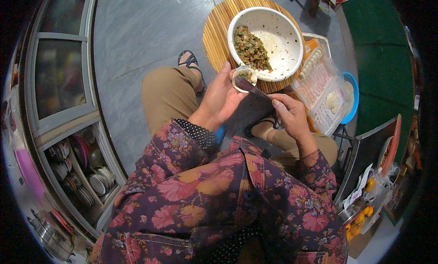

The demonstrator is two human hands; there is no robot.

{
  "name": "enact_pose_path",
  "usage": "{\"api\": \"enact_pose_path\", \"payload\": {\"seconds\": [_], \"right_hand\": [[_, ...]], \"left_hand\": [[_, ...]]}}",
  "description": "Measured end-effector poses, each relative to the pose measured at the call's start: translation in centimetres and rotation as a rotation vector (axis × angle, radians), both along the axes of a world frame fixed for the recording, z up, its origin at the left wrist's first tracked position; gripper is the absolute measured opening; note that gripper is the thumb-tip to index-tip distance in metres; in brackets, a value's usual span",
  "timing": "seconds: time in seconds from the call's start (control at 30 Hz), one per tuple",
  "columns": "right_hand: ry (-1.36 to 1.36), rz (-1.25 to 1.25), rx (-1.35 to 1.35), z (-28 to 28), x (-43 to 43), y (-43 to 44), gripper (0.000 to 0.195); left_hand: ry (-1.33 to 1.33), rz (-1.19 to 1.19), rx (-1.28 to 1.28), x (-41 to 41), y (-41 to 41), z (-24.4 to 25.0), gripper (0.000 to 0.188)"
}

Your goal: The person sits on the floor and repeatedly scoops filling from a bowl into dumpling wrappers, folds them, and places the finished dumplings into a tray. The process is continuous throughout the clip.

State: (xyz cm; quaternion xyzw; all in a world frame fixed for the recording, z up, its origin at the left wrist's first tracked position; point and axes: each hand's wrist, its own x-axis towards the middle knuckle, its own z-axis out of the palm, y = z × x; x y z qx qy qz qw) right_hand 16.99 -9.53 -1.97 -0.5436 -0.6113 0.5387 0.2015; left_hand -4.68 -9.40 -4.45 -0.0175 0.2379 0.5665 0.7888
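Observation:
My left hand (220, 96) holds a round dough wrapper (240, 88) close to the near rim of a white basin (231, 28). Some chopped filling (247, 75) lies on the wrapper. In my right hand (291, 113) is the handle of a flat, dark spreader (246, 84), its blade resting on the filling. A heap of the same chopped, green-flecked filling (251, 48) sits against the left side of the basin. The basin stands on a round wooden-slat stool or small table (216, 34).
To the right, a clear plastic tray (316, 86) bears a row of folded dumplings (310, 63) and loose wrappers (331, 101). A blue basin (356, 96) is behind it. On the left stands a cabinet (61, 120) with stacked dishes (99, 183). Yellow fruit (357, 223) lies at lower right.

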Motion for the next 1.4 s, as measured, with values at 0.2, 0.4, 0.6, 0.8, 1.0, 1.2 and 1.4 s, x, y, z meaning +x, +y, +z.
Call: {"api": "enact_pose_path", "payload": {"seconds": [0.2,0.4,0.6,0.8,1.0,1.2,1.4], "right_hand": [[-0.052,-0.015,0.046,0.6,-0.6,-0.4,0.021],[0.066,-0.101,-0.041,0.0,-0.2,-0.1,0.023],[0.146,-0.124,-0.157,-0.7,0.4,-0.1,0.022],[-0.042,-0.226,0.149,-0.2,2.4,1.0,0.020],[-0.624,0.122,0.699,0.8,0.7,3.0,0.020],[-0.670,0.202,0.724,-0.4,-1.3,3.2,0.022],[-0.628,0.176,0.623,-0.2,-1.5,2.3,0.035]], "left_hand": [[0.044,0.097,-0.013,0.0,0.0,-0.5,0.055],[-0.028,0.108,-0.022,-0.2,0.4,0.2,0.050],[-0.068,0.101,0.014,-0.3,0.5,0.1,0.052],[0.033,0.215,0.020,-1.2,0.8,-0.1,0.048],[0.081,0.168,0.016,-0.9,0.7,0.8,0.048],[0.062,0.139,0.024,-0.7,0.7,0.4,0.047],[0.007,0.068,0.057,-0.5,0.7,0.8,0.053]]}}
